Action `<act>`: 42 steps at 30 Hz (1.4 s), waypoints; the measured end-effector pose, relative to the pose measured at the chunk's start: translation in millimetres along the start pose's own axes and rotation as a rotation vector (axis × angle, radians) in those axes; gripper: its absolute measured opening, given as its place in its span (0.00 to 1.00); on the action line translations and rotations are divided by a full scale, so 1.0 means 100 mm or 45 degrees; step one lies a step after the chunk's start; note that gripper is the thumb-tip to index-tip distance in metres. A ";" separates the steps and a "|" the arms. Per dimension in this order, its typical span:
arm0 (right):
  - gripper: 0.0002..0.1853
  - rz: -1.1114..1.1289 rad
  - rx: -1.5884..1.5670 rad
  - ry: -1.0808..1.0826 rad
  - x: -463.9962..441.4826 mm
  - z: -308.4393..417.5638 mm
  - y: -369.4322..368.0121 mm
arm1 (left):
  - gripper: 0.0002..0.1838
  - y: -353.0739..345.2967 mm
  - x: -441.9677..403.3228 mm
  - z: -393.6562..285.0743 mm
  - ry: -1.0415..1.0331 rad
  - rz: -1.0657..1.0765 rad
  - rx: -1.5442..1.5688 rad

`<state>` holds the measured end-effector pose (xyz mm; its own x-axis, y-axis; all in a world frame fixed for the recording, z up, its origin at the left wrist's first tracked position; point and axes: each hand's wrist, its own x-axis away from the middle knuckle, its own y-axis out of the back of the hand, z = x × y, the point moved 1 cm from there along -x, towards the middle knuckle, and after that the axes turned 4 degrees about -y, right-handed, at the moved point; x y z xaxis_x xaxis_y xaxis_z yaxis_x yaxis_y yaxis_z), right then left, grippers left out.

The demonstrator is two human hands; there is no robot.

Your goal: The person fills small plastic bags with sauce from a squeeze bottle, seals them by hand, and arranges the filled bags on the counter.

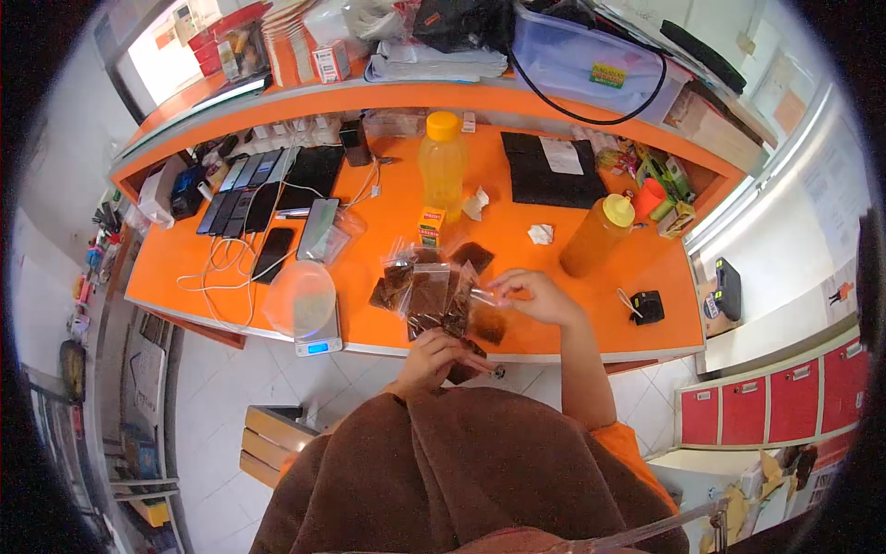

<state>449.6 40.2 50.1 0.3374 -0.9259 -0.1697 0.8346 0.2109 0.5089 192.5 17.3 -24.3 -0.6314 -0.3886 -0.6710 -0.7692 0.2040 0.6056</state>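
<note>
Several small clear zip bags of dark brown material (pixel 429 291) lie in an overlapping pile near the front edge of the orange table. At the right of the pile, my right hand (pixel 537 296) pinches the clear top of a small plastic bag (pixel 487 297). Just below the pile, at the table's edge, my left hand (pixel 430 358) is closed with its fingers curled around another dark-filled bag (pixel 464 370), mostly hidden by the fingers. A small yellow and red box (pixel 431 227) stands behind the pile.
A digital scale (pixel 319 340) with a round clear tub (pixel 301 297) stands left. Phones (pixel 274 256) and white cables lie beyond it. A yellow-capped bottle (pixel 443 166) stands behind, a squeeze bottle (pixel 598 236) right. A shelf (pixel 388 96) overhangs the back.
</note>
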 end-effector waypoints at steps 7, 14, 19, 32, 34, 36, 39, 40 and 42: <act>0.08 -0.354 -0.019 -0.379 -0.38 -1.36 -0.67 | 0.13 0.02 0.05 0.00 0.108 0.029 0.054; 0.08 -0.498 -0.141 -0.304 -0.12 -0.75 -0.48 | 0.15 -0.02 0.02 -0.01 0.142 0.025 0.134; 0.07 -0.459 0.173 -0.122 0.10 -0.09 -0.21 | 0.14 -0.09 -0.19 -0.04 0.056 0.018 0.245; 0.07 -0.636 0.150 -0.050 0.60 -0.10 -0.47 | 0.08 -0.53 -0.29 -0.02 0.216 -0.186 0.243; 0.07 -0.567 0.048 -0.123 0.70 -0.18 -0.55 | 0.10 -0.49 -0.32 -0.11 0.396 -0.248 0.307; 0.08 -0.532 -0.028 -0.163 0.77 -0.25 -0.58 | 0.12 -0.51 -0.32 -0.14 0.543 -0.337 0.449; 0.12 -0.489 -0.220 -0.245 0.84 -0.31 -0.64 | 0.14 -0.56 -0.30 -0.13 0.653 -0.414 0.596; 0.13 -0.476 -0.297 -0.275 0.85 -0.32 -0.65 | 0.13 -0.56 -0.31 -0.12 0.653 -0.380 0.517; 0.14 -0.314 -0.194 -0.379 0.86 -0.31 -0.61 | 0.12 -0.54 -0.34 -0.09 0.573 -0.282 0.364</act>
<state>441.2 -42.3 -21.4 -0.0026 -1.0000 -0.0081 0.9370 -0.0053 0.3494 255.7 11.8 -30.5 -0.3965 -0.7810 -0.4825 -0.9137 0.2846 0.2901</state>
